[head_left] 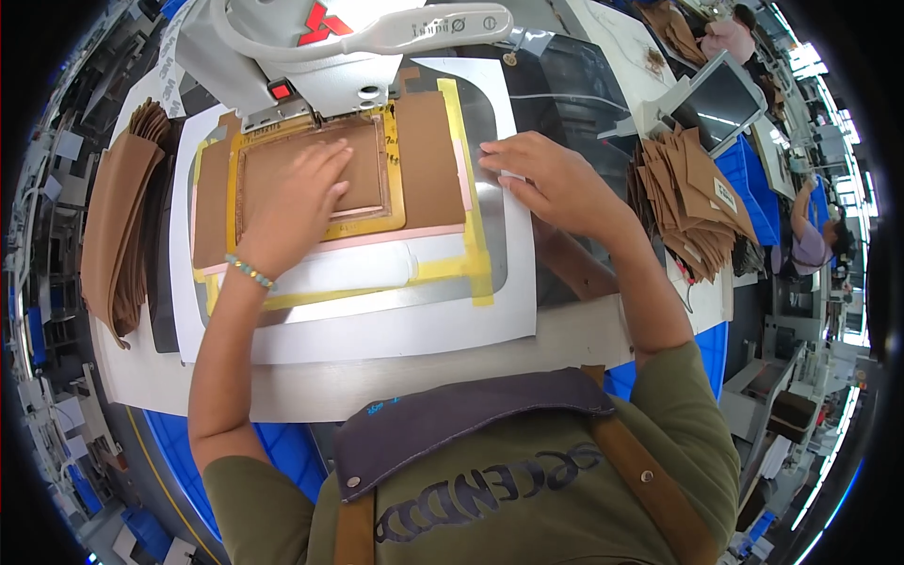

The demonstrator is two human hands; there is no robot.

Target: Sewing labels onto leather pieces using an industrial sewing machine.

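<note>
My left hand (pixel 299 193) lies flat with spread fingers on a brown fabric panel (pixel 428 160), inside a yellow rectangular frame (pixel 394 202). Just beyond its fingertips is the needle area (pixel 318 120) of a white sewing machine (pixel 212 66). Yellow tape (pixel 480 264) edges the panel's backing, which rests on a grey plate (pixel 496 188) over a white sheet (pixel 443 331). My right hand (pixel 560 179) is open and holds nothing. Its fingers hover at or touch the plate's right edge; contact is unclear. Part of the frame's left side is hidden by my left hand.
Folded brown pieces (pixel 118 226) are piled at the left, and a stack of brown pieces (pixel 692 198) is at the right. Behind that stack stands a screen (pixel 720 102) near a blue bin (pixel 749 188). A co-worker (pixel 810 231) is at far right.
</note>
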